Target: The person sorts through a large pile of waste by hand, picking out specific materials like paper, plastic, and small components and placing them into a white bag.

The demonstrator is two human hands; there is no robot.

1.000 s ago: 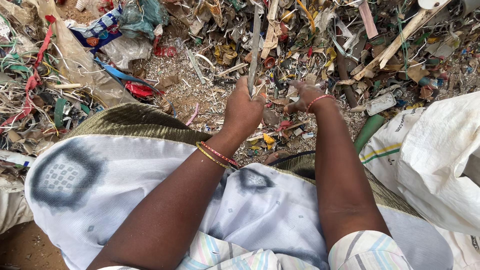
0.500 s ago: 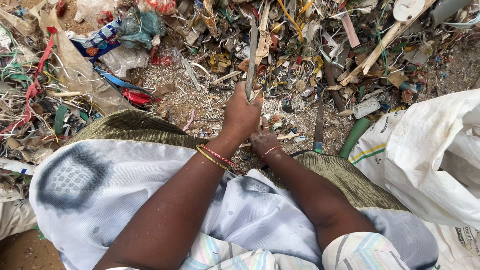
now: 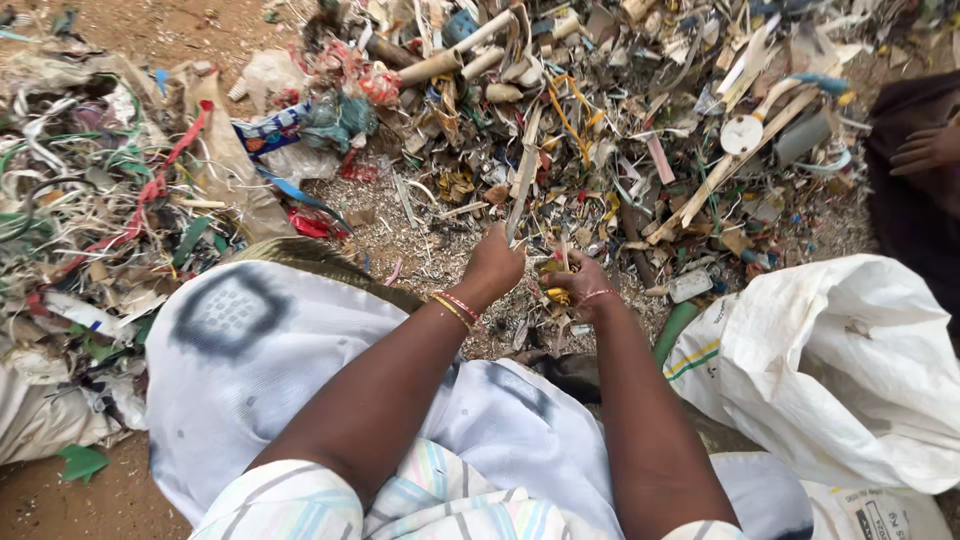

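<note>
In the middle of the frame the left hand (image 3: 492, 268) is closed around the lower end of a long, flat grey strip (image 3: 524, 185) that stands almost upright over the scrap heap (image 3: 620, 120). Just to its right, the right hand (image 3: 583, 283) pinches small yellow plastic pieces (image 3: 556, 292) between its fingers. The heap is a mix of broken plastic, pale tubes and tangled cords. A white woven sack (image 3: 850, 370), wrinkled, lies at lower right.

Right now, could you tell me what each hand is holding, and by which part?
Left hand grips a long pale strip by its lower end. Right hand holds small yellowish scraps in its fingers.
</note>
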